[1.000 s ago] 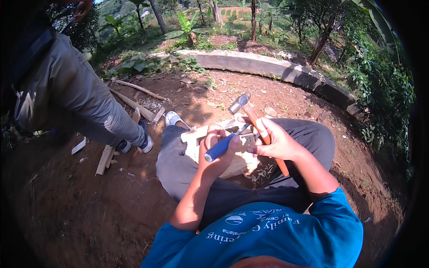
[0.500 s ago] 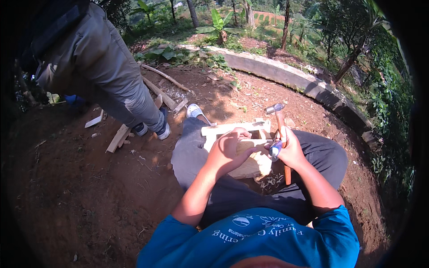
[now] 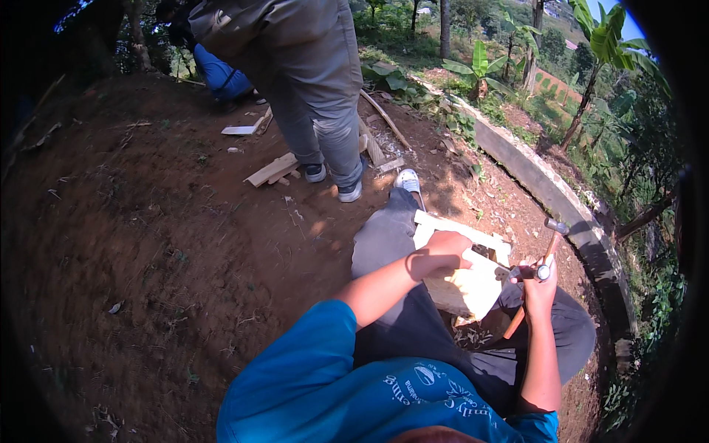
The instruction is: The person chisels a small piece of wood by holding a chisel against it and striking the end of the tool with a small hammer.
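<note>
- The wood frame [image 3: 484, 237] lies between the person's bent legs [image 3: 388, 240], with a pale wood block [image 3: 459, 294] at its near side.
- The left hand [image 3: 447, 249] is on the left part of the frame. Its fingers are partly hidden, so I cannot tell how tight it holds.
- The right hand [image 3: 541, 286], just right of the frame, is wrapped round a hammer [image 3: 557, 226]. It also has a round-ended tool [image 3: 543, 272] in it.
- The step looks like steadying the frame with one hand and minding two tools with the other. Using either tool would call for sorting them apart first.
- Left of the frame and farther off are another person's legs [image 3: 332, 111], by some wood strips [image 3: 272, 169]. A low wall [image 3: 546, 177] curves past its right side.
- The left hand covers some of the frame, and the bent legs leave little room around it.
</note>
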`<move>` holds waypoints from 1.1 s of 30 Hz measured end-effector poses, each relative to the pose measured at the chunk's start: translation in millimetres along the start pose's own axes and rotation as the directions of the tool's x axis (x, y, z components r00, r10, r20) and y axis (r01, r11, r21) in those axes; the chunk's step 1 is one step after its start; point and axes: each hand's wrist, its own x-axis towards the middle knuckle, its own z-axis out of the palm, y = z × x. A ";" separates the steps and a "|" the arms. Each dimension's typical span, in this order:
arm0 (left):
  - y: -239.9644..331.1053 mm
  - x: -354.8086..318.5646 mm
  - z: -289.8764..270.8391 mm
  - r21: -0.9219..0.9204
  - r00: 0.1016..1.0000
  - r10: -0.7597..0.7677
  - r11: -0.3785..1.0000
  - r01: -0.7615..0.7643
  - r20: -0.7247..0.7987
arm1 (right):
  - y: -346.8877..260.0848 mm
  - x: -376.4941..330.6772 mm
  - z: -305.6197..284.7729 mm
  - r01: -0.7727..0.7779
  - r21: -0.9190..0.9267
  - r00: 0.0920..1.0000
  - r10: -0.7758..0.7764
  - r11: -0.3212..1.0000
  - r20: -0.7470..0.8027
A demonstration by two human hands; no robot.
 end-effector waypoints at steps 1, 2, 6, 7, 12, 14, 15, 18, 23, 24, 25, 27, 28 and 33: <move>1.1 1.0 -1.2 -0.006 1.000 -0.013 1.000 0.013 0.000 | 3.6 2.6 -0.8 0.033 0.022 0.999 -0.032 0.999 -0.022; 2.4 1.8 -2.0 -0.011 1.000 -0.026 1.000 0.026 0.002 | 4.4 2.4 -3.7 0.015 0.018 1.000 -0.014 1.000 -0.024; 4.5 2.2 3.5 -0.006 0.999 -0.037 0.999 0.037 -0.009 | -3.1 0.2 -9.8 -0.035 -0.046 0.998 0.033 0.998 -0.056; -0.4 5.4 6.5 0.002 1.000 -0.020 1.000 0.020 -0.021 | -0.9 0.9 -9.3 -0.023 -0.037 0.998 0.021 0.999 -0.062; -8.6 4.1 12.0 0.066 0.999 -0.027 0.997 0.028 -0.024 | -9.0 0.4 -4.2 -0.064 0.091 0.998 0.066 0.994 -0.019; 1.5 5.4 13.6 0.046 0.999 -0.005 0.999 0.007 -0.036 | -17.9 -3.6 -5.6 -0.103 0.114 0.993 0.108 0.988 -0.036; -3.1 3.5 19.3 0.044 0.995 0.035 0.999 -0.031 -0.096 | -12.8 -2.5 -5.4 -0.077 0.132 0.997 0.079 0.988 -0.010; -8.6 2.8 26.5 0.052 0.985 0.075 0.996 -0.068 -0.156 | -3.9 -3.0 -7.5 -0.029 0.180 0.999 0.023 0.983 0.035; 0.3 8.6 14.9 0.147 1.000 -0.013 0.989 0.014 -0.012 | 11.8 1.1 -12.8 -0.019 0.168 0.998 0.009 0.986 0.059; 0.1 8.8 13.4 0.139 1.000 -0.014 0.990 0.014 -0.005 | 10.5 1.3 -11.8 -0.026 0.170 0.997 0.014 0.985 0.069; -0.7 9.4 12.8 0.130 1.000 -0.014 0.991 0.014 0.002 | 8.6 1.1 -10.7 -0.036 0.168 0.997 0.025 0.985 0.068; -2.9 9.1 13.9 0.123 1.000 -0.007 0.992 0.007 0.003 | 4.4 -0.8 -7.8 -0.060 0.166 0.997 0.050 0.984 0.065; -4.3 8.7 15.1 0.125 1.000 0.000 0.992 0.001 -0.003 | 1.4 -1.6 -7.0 -0.072 0.145 0.995 0.062 0.987 0.072; -3.3 8.7 15.9 0.145 1.000 0.003 0.989 0.000 -0.018 | 7.4 2.1 -7.4 -0.071 0.145 0.995 0.059 0.987 0.083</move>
